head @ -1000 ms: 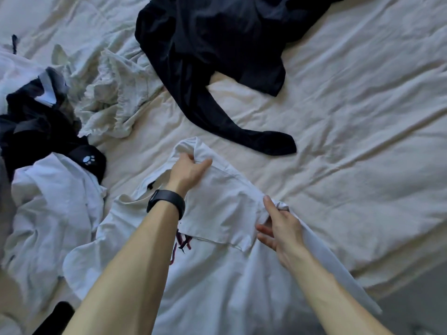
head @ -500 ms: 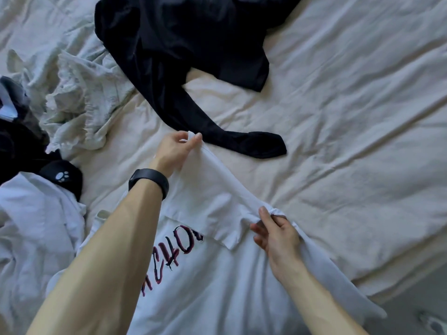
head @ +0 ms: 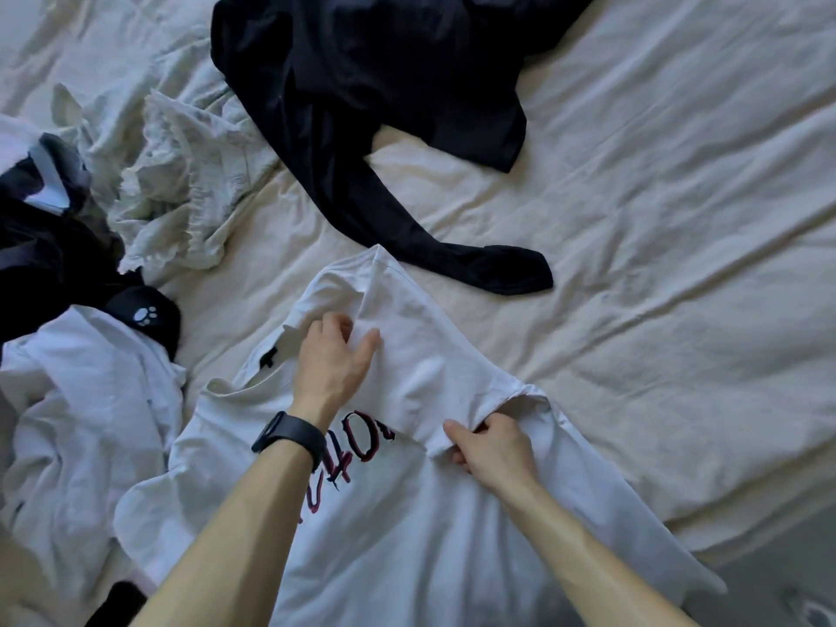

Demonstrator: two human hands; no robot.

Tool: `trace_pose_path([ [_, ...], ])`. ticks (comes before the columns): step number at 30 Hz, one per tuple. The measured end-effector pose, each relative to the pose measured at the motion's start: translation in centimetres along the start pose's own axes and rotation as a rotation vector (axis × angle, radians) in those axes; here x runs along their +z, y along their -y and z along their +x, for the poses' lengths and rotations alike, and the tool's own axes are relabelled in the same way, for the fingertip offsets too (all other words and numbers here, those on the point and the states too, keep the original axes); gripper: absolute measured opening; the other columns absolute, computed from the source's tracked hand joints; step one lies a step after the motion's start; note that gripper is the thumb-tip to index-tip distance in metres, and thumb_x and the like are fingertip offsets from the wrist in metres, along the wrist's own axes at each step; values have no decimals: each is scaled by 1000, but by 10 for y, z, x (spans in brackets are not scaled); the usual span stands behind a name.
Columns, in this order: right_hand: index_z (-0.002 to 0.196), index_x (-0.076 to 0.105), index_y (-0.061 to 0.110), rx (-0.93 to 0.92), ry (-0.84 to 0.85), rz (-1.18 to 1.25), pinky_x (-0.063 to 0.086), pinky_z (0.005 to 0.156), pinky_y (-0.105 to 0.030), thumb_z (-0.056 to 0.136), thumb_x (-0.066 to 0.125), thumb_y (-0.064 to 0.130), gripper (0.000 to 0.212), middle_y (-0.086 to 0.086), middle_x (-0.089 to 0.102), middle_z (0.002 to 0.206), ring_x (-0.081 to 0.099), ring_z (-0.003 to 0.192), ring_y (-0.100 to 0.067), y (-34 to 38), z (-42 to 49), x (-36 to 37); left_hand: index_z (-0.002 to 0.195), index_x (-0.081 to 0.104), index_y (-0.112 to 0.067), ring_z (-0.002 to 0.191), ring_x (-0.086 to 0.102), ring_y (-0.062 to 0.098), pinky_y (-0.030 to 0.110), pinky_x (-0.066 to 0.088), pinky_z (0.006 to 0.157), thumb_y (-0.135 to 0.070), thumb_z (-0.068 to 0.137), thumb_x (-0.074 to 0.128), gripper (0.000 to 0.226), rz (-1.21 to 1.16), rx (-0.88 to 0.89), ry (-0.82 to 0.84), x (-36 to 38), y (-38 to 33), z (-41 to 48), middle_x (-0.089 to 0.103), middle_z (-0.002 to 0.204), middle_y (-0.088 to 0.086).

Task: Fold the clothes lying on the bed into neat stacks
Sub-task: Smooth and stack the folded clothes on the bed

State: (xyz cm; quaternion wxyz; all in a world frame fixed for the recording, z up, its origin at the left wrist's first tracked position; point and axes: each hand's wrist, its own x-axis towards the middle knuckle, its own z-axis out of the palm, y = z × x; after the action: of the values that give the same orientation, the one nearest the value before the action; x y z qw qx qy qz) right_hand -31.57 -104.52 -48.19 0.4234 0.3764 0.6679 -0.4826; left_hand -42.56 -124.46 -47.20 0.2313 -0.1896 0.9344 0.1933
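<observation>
Clothes lie scattered over one bed, its cream sheet [head: 656, 219] rumpled from edge to edge. Nearest the person is one white T-shirt [head: 407, 536], spread front-up at the near edge, with dark red lettering [head: 357, 441] across the chest. Its right sleeve [head: 429, 355] is turned inward over the chest and covers part of the print.

Two bare hands work on this shirt. The left hand [head: 332, 359], with one black wristband [head: 289, 434] on its wrist, sits near the collar, fingers and thumb curled round a raised ridge of the cloth. The right hand [head: 495, 448] pinches the sleeve hem, thumb on top and fingers tucked beneath.

Beyond the shirt lies one black long-sleeved garment [head: 362, 83], unfolded, one sleeve trailing toward the T-shirt and ending just beside its shoulder. To the left of it is one crumpled cream garment with ruffled edges [head: 181, 187].

At the left side a loose heap holds at least three pieces: one white garment [head: 81, 400] in front, touching the T-shirt's left side; one black piece with a white paw print [head: 144, 314] resting on it; and behind these a dark piece with a pale panel [head: 45, 183]. How many more are buried in the heap I cannot tell.
</observation>
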Motion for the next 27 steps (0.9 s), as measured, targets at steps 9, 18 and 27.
trace_pose_path([
  [9, 77, 61, 14, -137, -58, -308, 54, 84, -36, 86, 65, 48, 35, 2, 73, 67, 70, 80, -23, -6, -6, -6, 107, 59, -18, 96, 58, 25, 40, 47, 78, -41, 98, 54, 25, 20, -1, -81, 0, 10, -6, 60, 105, 1],
  [18, 79, 63, 20, -809, -319, -790, 43, 67, -35, 97, 52, 42, 31, 0, 69, 82, 63, 82, -30, 89, -11, -21, 142, 44, -20, 142, 33, 26, 50, 24, 115, -66, 88, 45, 71, 56, 13, -246, 85, 5, -106, 38, 153, 3],
  [27, 162, -3, 32, -1156, -173, -1591, -20, 118, -56, 99, 11, 68, 73, 5, -16, 169, -18, 154, -14, 128, 108, 19, 160, 1, -19, 154, -9, 25, 60, 0, 120, -99, 65, 26, 127, 218, 45, -90, 122, 25, -106, -10, 167, 4],
])
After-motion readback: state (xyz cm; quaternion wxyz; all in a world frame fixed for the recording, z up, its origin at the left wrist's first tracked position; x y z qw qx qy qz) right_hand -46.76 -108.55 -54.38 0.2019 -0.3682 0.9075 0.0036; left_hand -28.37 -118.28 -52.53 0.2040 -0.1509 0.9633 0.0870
